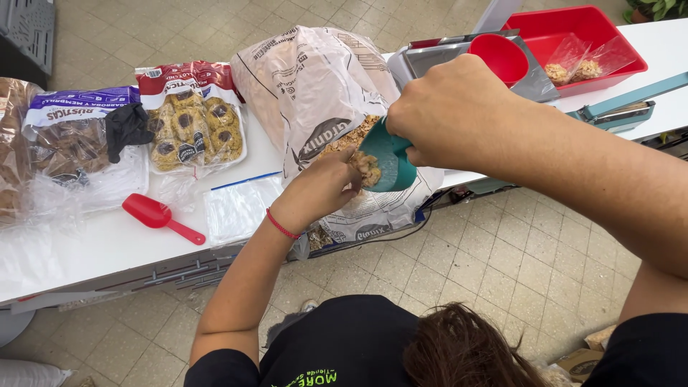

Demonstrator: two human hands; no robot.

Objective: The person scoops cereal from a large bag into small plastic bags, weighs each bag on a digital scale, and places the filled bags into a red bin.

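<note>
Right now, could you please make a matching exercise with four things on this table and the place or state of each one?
Things:
1. teal scoop
2. red scoop
3. red tub
4. black glove

Places or states:
A. lying on a bag of dark baked goods
B. held in the right hand, loaded with granola
C. lying free on the table beside an empty zip bag
D. at the far right, holding small filled bags

Pairs: 1-B, 2-C, 3-D, 4-A

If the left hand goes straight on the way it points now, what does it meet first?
Probably the teal scoop: the left hand points up and right, its fingertips already at the cereal at the scoop's mouth.
</note>
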